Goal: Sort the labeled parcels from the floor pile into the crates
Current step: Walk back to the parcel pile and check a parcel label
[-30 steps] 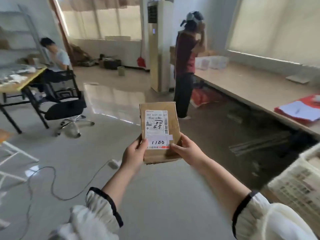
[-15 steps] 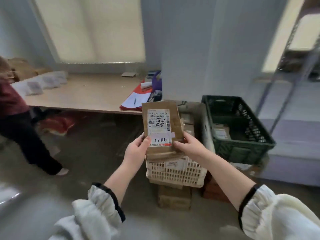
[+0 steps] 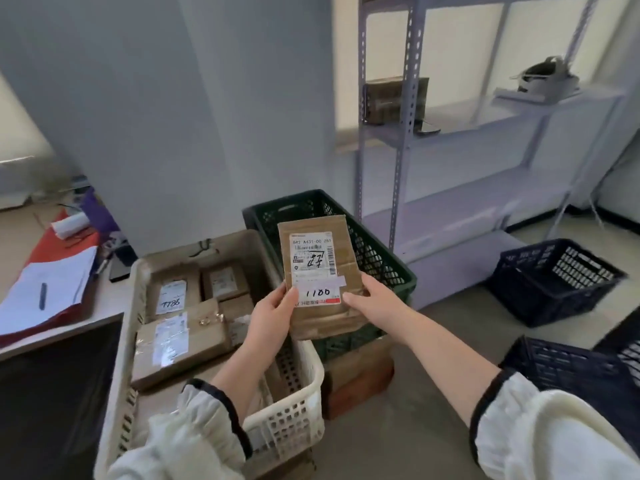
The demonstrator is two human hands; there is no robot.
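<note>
I hold a flat brown cardboard parcel (image 3: 317, 251) upright in front of me, its white label marked 1100 facing me. My left hand (image 3: 272, 315) grips its lower left edge, thumb on the label. My right hand (image 3: 375, 301) grips its lower right edge. The parcel hangs over the gap between a cream crate (image 3: 294, 420) holding several brown labeled parcels (image 3: 180, 341) and a dark green crate (image 3: 377, 261) behind it. The inside of the green crate is mostly hidden by the parcel.
Two dark blue crates (image 3: 554, 282) (image 3: 568, 372) stand on the floor at the right. A grey metal shelf rack (image 3: 408, 140) rises behind the green crate. A table (image 3: 107, 303) with red folders and papers (image 3: 48, 282) lies left. Cardboard boxes (image 3: 360, 375) sit under the crates.
My view has swung right from the open room to the crates and come closer above them. Both hands keep the same hold on the parcel.
</note>
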